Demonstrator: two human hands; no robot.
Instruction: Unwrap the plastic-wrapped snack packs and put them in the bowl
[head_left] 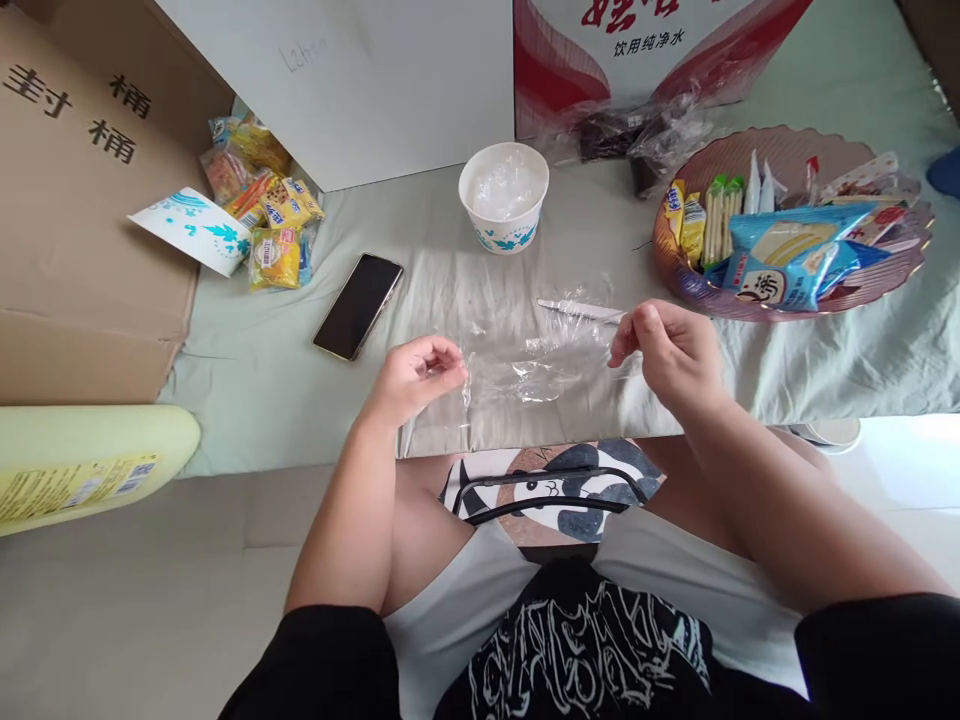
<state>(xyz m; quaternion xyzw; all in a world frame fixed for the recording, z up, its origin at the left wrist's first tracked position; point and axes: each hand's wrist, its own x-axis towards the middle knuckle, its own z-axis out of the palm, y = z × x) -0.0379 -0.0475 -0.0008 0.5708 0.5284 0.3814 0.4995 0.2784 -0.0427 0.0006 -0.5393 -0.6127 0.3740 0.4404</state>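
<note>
A thin, see-through plastic bag (536, 375) lies spread over the cloth between my two hands. My left hand (420, 378) has thumb and fingers pinched together on its left edge. At the other end, my right hand (675, 350) is closed, with the fingers curled in on the plastic; the exact grip is partly hidden. A slim white pointed strip (576, 309), perhaps a knife, lies beside the right hand, partly under crumpled film. Beyond the bag stands a white paper tub (506, 238) with a blue leaf pattern and clear plastic inside.
A black phone (358, 306) lies to the left. Packaged snacks (276, 255) and a patterned paper piece (196, 228) lie by a cardboard box (82, 240). On the right, a pink scalloped bowl (675, 268) holds more snacks. A white box (375, 90) stands at the back.
</note>
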